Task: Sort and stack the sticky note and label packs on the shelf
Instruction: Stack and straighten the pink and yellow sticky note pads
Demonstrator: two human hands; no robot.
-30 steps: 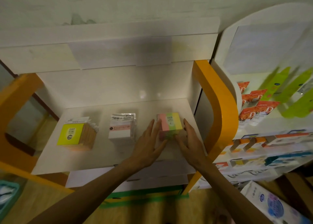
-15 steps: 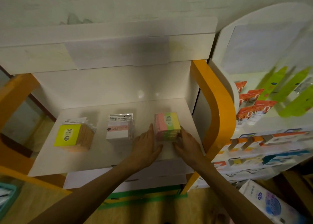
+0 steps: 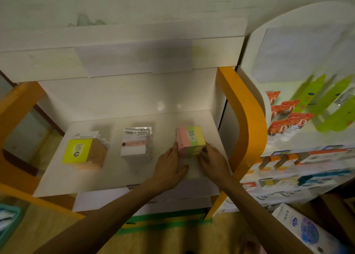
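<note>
Three stacks stand in a row on the white shelf [image 3: 63, 176]. At the left is a stack of yellow sticky note packs [image 3: 78, 150] marked 2207. In the middle sits a stack of clear-wrapped white label packs [image 3: 134, 144]. At the right is a stack of pink, green and yellow striped packs [image 3: 190, 140] marked 2209. My left hand [image 3: 170, 166] touches the striped stack's left side with straight fingers. My right hand [image 3: 212, 158] touches its right front corner, fingers lightly bent.
An orange curved side panel [image 3: 245, 119] bounds the shelf on the right, another orange one [image 3: 17, 103] on the left. A neighbouring white rack [image 3: 299, 142] holds orange tubes, green packs and boxes. A teal basket [image 3: 9, 221] sits low at the left.
Both hands have slid back along the striped stack's sides toward the shelf front. The stack stays in place.
</note>
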